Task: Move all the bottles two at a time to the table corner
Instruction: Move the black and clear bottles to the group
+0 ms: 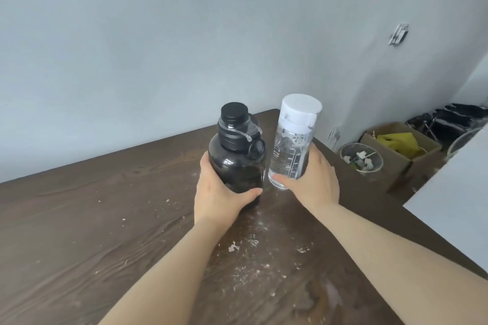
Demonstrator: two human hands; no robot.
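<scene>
A squat black bottle [237,158] with a black screw cap and a clear carry strap is in my left hand [221,192], which wraps around its lower body. Beside it on the right is a tall clear bottle [290,150] with a white cap and printed measure marks, gripped low by my right hand [314,182]. Both bottles are upright, close together, over the far part of the dark wooden table [92,219], near its far right corner [274,113]. I cannot tell whether their bases touch the tabletop.
White crumbs and smears lie on the tabletop in front of me. A grey wall runs behind the table. On the floor to the right stand a wire waste basket [361,157] and a cardboard box [401,150] with yellow stuff. A white board [454,206] overlaps the right edge.
</scene>
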